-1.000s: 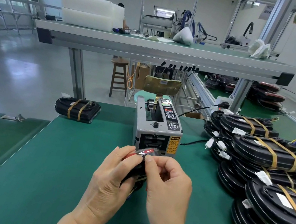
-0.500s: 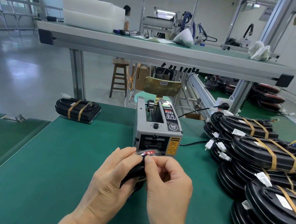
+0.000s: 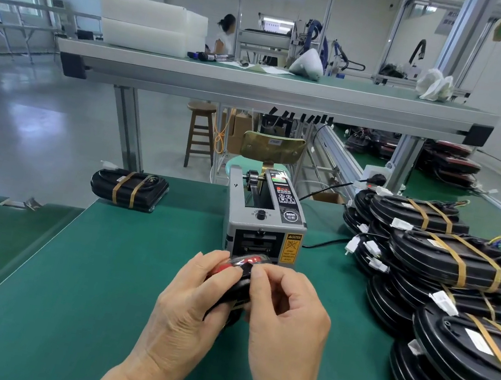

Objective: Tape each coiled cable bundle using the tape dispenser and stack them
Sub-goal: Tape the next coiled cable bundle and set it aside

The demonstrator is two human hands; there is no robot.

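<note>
Head view shows the job well along: a stack (image 3: 447,263) of black bundles crossed by tan tape bands fills the right side of the desk (image 3: 62,291), and a lone bundle (image 3: 130,187), also banded, lies at the far left corner. The bundle in hand (image 3: 236,281), black with a red part showing on top, is held low over the desk just in front of the dispenser (image 3: 265,221), close to its outlet. By my reading this one is mid-taping and has yet to join the stack. How many untaped ones are left cannot be told. The left grip (image 3: 191,305) wraps the bundle from the left side, fingers curled over its top and thumb hidden beneath. The right grip (image 3: 284,323) comes in from the right with knuckles up, thumb and forefinger pinching the bundle's upper edge and the other fingers curled below. Whether a tape strip sits under that pinch is too small to tell. Both wrists angle inward, and the forearms rise from the bottom edge of the view.
</note>
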